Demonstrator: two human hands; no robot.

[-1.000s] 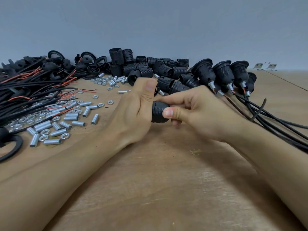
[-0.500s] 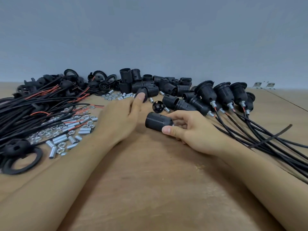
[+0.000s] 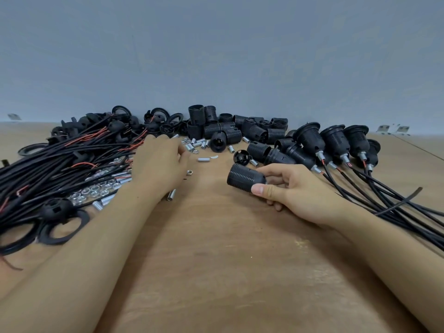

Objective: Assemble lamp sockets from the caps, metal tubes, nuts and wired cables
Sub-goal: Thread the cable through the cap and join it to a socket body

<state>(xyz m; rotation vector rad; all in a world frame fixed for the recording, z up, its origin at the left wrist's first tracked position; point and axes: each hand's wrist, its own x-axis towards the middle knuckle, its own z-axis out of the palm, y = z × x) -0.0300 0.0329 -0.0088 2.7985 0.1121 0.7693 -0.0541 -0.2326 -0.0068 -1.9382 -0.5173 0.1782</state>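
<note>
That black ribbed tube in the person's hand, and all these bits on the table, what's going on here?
A person is putting lamp sockets together by hand. The right hand grips a black threaded socket shell just above the wooden table. The left hand reaches out over the loose metal tubes and nuts, beside the pile of wired cables. Finished sockets with cables lie in a row on the right.

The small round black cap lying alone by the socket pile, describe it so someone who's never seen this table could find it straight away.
Start at the pile of ribbed black socket bodies along the wall. Come toward the right hand, which holds one ribbed body. Just beyond it lies the cap: a small dome with slots, unlike the ribbed cylinders around it.
</note>
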